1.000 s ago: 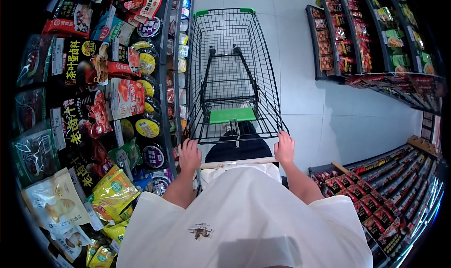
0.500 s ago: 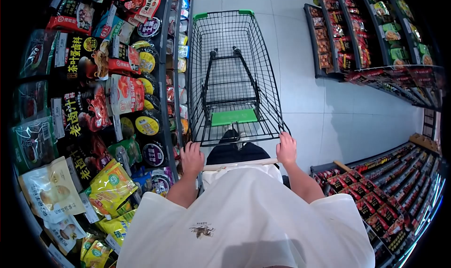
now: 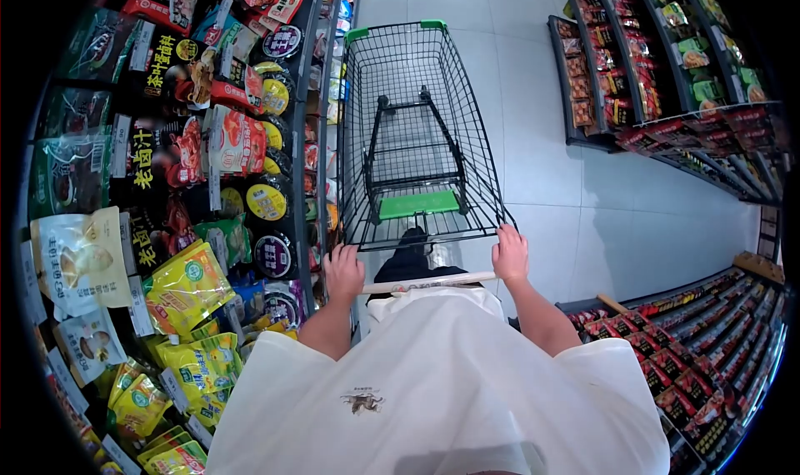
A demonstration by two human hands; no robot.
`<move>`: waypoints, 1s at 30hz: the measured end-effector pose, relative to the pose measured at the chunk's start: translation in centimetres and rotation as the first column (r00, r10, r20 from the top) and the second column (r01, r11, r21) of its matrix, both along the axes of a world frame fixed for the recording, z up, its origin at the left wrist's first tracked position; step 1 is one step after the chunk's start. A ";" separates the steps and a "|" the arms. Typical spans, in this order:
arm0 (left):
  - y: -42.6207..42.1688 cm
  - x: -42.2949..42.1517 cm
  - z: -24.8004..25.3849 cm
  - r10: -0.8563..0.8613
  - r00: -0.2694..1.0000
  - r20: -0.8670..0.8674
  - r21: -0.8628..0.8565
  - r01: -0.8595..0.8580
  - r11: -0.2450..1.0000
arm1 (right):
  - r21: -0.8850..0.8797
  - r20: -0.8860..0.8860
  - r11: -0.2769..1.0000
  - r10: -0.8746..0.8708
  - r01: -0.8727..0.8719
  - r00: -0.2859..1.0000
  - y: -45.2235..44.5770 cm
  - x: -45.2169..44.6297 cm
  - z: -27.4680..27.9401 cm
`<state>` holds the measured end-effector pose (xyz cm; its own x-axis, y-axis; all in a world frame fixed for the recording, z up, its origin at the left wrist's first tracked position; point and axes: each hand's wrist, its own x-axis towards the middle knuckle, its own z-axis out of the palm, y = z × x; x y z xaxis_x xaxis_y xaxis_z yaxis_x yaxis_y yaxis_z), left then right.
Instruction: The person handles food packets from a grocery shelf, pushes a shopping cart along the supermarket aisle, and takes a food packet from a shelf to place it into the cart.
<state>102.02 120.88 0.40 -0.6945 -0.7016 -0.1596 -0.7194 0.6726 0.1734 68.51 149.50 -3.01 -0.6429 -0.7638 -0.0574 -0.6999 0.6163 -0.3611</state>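
Note:
A black wire shopping cart [image 3: 482, 133] with green corner pieces stands in front of me, its basket bare. At its near left corner my left hand [image 3: 343, 273] has its fingers curled over the rim. The near right corner is under my right hand [image 3: 510, 254], closed in the same way. Between my hands and my body runs a pale handlebar [image 3: 429, 282], partly covered by my white shirt. A green panel [image 3: 418, 204] sits low at the near end of the cart.
Close on my left rises a shelf of seasoning packets [image 3: 190, 287] and round tubs [image 3: 267, 202]. At the far right stands a rack of red packages [image 3: 612, 75], with another shelf [image 3: 683, 358] nearer on the right. Grey floor tiles [image 3: 546, 175] lie between.
The left shelf has slid to the right and down in my view, and the picture is slightly turned. Both hands keep their hold on the cart.

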 end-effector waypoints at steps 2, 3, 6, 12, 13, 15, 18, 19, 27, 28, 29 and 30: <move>0.4 0.4 -0.3 0.009 1.000 -0.010 0.000 -0.009 1.000 | -0.019 -0.008 1.000 0.008 -0.008 1.000 0.0 -0.1 -0.2; 0.6 0.4 -0.3 0.014 1.000 -0.015 0.002 -0.014 1.000 | -0.021 -0.008 1.000 0.013 -0.013 1.000 0.0 -0.3 -0.1; 1.1 0.6 -0.3 0.023 0.999 -0.025 -0.012 -0.023 1.000 | -0.021 -0.009 1.000 0.023 -0.023 1.000 -0.3 -0.9 -0.3; 2.3 1.5 -0.6 0.054 0.998 -0.040 -0.014 -0.054 0.998 | 0.011 0.003 0.999 0.044 -0.044 0.999 -0.5 -1.0 0.3; 2.5 1.6 -0.7 0.061 0.997 -0.040 -0.011 -0.061 0.998 | 0.008 -0.002 0.999 0.050 -0.050 0.999 -0.4 -1.0 0.3; 2.9 1.9 -0.9 0.073 0.997 -0.039 -0.007 -0.073 0.997 | 0.003 -0.013 0.998 0.059 -0.059 0.998 -0.2 -0.9 0.3; 3.5 2.5 -1.1 0.093 0.995 -0.031 0.003 -0.093 0.996 | -0.002 -0.024 0.998 0.064 -0.064 0.998 0.0 -0.7 0.0; 3.8 2.7 -1.1 0.095 0.995 -0.027 0.004 -0.095 0.995 | -0.002 -0.021 0.998 0.066 -0.066 0.998 0.1 -0.7 -0.1; 5.4 4.4 -1.1 0.099 0.995 0.004 0.024 -0.099 0.995 | 0.011 -0.006 0.998 0.057 -0.057 0.998 2.0 1.3 -0.2; 5.7 4.6 -1.0 0.094 0.996 0.000 0.024 -0.094 0.995 | 0.008 -0.005 0.998 0.058 -0.058 0.998 2.4 1.6 -0.2; 6.0 4.8 -0.9 0.088 0.996 -0.004 0.025 -0.088 0.996 | 0.006 -0.004 0.998 0.058 -0.058 0.998 2.9 2.0 -0.2; 6.3 5.0 -0.8 0.081 0.997 -0.008 0.027 -0.080 0.996 | 0.005 -0.004 0.998 0.057 -0.057 0.998 3.4 2.3 -0.3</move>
